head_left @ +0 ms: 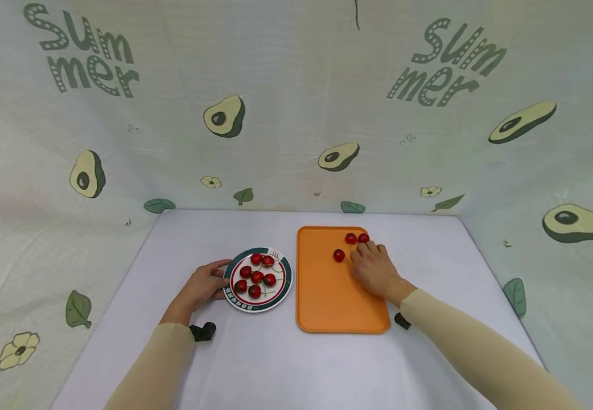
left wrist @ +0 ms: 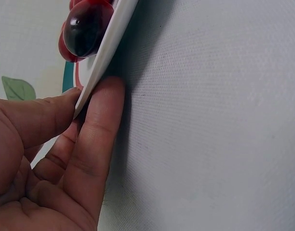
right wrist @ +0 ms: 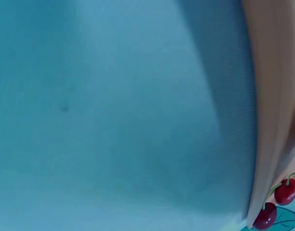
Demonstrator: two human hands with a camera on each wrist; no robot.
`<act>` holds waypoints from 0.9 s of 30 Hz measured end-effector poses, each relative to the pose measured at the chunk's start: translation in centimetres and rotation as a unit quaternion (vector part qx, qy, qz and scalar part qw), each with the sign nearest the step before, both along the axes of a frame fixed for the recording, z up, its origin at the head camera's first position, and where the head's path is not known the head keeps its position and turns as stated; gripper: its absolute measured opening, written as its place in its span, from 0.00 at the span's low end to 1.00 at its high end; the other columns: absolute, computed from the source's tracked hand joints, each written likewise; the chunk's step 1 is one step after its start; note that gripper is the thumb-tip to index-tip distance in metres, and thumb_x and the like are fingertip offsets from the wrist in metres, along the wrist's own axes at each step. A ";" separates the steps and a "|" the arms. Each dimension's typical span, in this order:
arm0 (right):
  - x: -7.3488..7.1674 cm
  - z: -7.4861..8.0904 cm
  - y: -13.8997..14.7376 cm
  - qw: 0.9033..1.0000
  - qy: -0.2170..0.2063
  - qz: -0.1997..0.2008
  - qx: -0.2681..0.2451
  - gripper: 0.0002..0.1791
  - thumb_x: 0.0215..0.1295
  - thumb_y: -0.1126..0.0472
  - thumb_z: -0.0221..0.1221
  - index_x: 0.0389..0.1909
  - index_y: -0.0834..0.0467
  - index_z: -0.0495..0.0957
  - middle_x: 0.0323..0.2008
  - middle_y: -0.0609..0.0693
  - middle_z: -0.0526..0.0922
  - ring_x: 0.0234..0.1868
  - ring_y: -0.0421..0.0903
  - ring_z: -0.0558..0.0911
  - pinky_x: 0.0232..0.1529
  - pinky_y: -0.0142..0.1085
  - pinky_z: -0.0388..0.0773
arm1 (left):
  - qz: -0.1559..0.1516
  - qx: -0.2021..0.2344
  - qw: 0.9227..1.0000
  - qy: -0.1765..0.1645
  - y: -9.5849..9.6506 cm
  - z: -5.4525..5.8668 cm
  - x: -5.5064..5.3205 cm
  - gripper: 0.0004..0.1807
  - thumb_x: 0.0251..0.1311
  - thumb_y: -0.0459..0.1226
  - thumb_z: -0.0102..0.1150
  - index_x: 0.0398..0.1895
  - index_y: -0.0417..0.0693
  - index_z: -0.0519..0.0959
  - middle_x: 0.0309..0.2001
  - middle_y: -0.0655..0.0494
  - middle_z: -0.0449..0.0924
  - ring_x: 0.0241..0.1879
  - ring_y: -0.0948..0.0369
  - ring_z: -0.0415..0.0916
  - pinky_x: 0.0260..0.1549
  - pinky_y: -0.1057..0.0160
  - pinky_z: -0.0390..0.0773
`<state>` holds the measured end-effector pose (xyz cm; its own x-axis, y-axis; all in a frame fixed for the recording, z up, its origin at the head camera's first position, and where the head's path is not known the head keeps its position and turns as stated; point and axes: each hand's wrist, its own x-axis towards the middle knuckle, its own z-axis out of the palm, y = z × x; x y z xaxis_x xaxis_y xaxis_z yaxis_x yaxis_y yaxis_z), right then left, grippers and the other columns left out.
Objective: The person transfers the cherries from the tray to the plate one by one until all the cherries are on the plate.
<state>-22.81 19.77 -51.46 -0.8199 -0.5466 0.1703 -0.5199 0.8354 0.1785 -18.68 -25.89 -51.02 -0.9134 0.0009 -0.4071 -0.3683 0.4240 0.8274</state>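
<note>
My left hand [head_left: 203,286] pinches the left rim of a round plate [head_left: 232,263], white with a dark green band and a red ring. In the left wrist view the thumb [left wrist: 46,118] presses the plate's upper side and a finger [left wrist: 101,110] lies beneath it. Several red cherries [head_left: 257,277] with stems sit on the plate. Over the right half of an orange tray [head_left: 322,307], my right hand [head_left: 373,267] reaches down beside three cherries, one of them a cherry [head_left: 339,255] to its left. Its fingertips are hidden; I cannot tell whether they grip a stem.
Plate and tray stand side by side on a white tabletop [head_left: 255,364]. Behind it hangs a pale cloth [head_left: 276,68] printed with avocados and leaves. Dark wrist straps [head_left: 204,331] show at both sleeves. Two cherries [right wrist: 275,204] appear at the lower right in the right wrist view.
</note>
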 end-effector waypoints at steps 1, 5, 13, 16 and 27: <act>0.0 -0.1 0.1 1.000 -0.005 0.001 -0.002 0.18 0.69 0.51 0.69 0.46 0.61 0.79 0.45 0.58 0.77 0.51 0.59 0.71 0.52 0.54 0.73 | 0.000 0.000 1.000 0.000 0.0 0.0 0.0 0.33 0.73 0.30 0.60 0.79 0.51 0.67 0.57 0.41 0.68 0.39 0.57 0.78 0.35 0.63 0.88; -0.2 -0.2 0.2 1.000 -0.013 0.005 0.001 0.17 0.70 0.51 0.68 0.46 0.61 0.80 0.44 0.57 0.77 0.49 0.58 0.71 0.52 0.53 0.75 | 0.000 0.001 1.000 0.001 0.0 0.1 0.2 0.33 0.73 0.30 0.60 0.79 0.50 0.67 0.57 0.40 0.68 0.39 0.57 0.79 0.36 0.62 0.88; -0.5 -0.4 -0.1 1.000 -0.007 0.006 0.009 0.15 0.72 0.53 0.67 0.41 0.63 0.80 0.39 0.56 0.77 0.46 0.57 0.71 0.48 0.51 0.74 | 0.007 0.002 1.000 -0.004 0.1 0.1 0.2 0.33 0.73 0.30 0.59 0.80 0.51 0.67 0.57 0.41 0.69 0.38 0.57 0.79 0.37 0.62 0.88; -0.6 -0.4 -0.2 1.000 -0.012 0.005 0.005 0.14 0.72 0.54 0.66 0.41 0.63 0.80 0.39 0.56 0.77 0.46 0.57 0.72 0.47 0.51 0.74 | 0.009 0.003 1.000 -0.005 0.2 0.1 0.2 0.33 0.73 0.30 0.59 0.80 0.51 0.67 0.57 0.41 0.69 0.39 0.56 0.79 0.37 0.62 0.88; -0.8 0.6 -0.9 0.998 0.033 0.059 0.007 0.10 0.72 0.62 0.61 0.32 0.61 0.73 0.35 0.56 0.75 0.42 0.56 0.70 0.41 0.44 0.66 | 0.000 -0.003 1.000 0.017 0.1 -0.4 0.0 0.32 0.73 0.29 0.59 0.79 0.49 0.68 0.57 0.40 0.71 0.38 0.58 0.81 0.35 0.62 0.89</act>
<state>-23.65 18.89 -50.90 -0.7369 -0.6414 0.2135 -0.6014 0.7662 0.2263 -18.64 -25.83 -51.43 -0.9269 -0.0010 -0.3753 -0.3394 0.4293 0.8370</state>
